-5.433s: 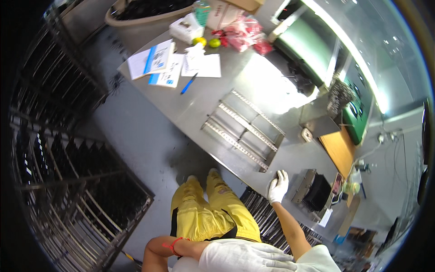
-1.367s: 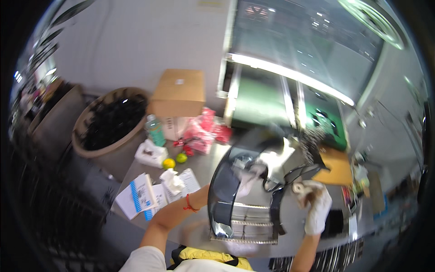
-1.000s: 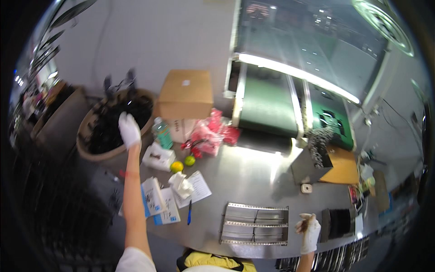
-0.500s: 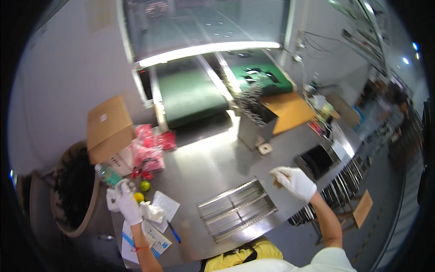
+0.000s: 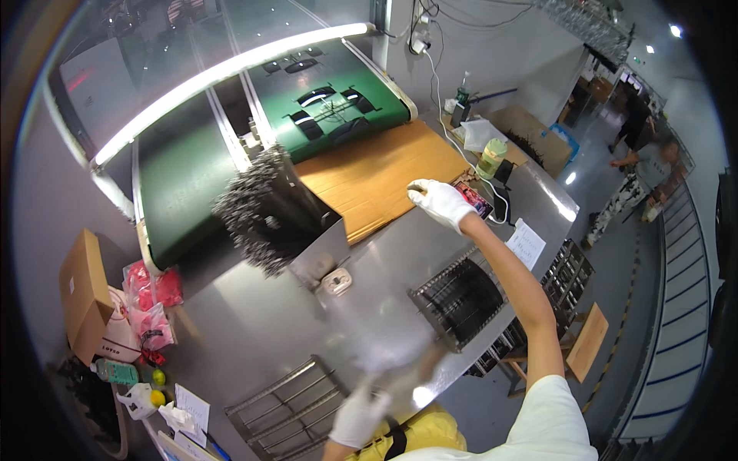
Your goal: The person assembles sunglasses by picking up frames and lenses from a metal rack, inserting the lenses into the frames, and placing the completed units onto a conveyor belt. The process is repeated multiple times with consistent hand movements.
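OK, grips unreadable

I see right hand (image 5: 430, 198) at 2 o'clock, fingers curled, hold unclear; left hand (image 5: 360, 416) at 6, blurred, can't tell fingers; metal rack (image 5: 296, 407) beside it, 7. Handwritten sheet (image 5: 526, 243) at 3. Metal bin (image 5: 327, 259) at 9 holds dark spiky bundle (image 5: 254, 215).

Two gloved hands are counted, a right hand (image 5: 442, 206) toward two o'clock and a left hand (image 5: 360, 416) toward six. One wire frame (image 5: 290, 409) is seen at seven o'clock and one black-filled rack (image 5: 463, 302) at four. Two green conveyor belts are counted, a bare belt (image 5: 183, 188) at ten o'clock and a loaded belt (image 5: 332, 77) at twelve, where four dark pieces (image 5: 350, 130) are grouped nearest. Two round fruits (image 5: 157, 398) are found at eight o'clock.
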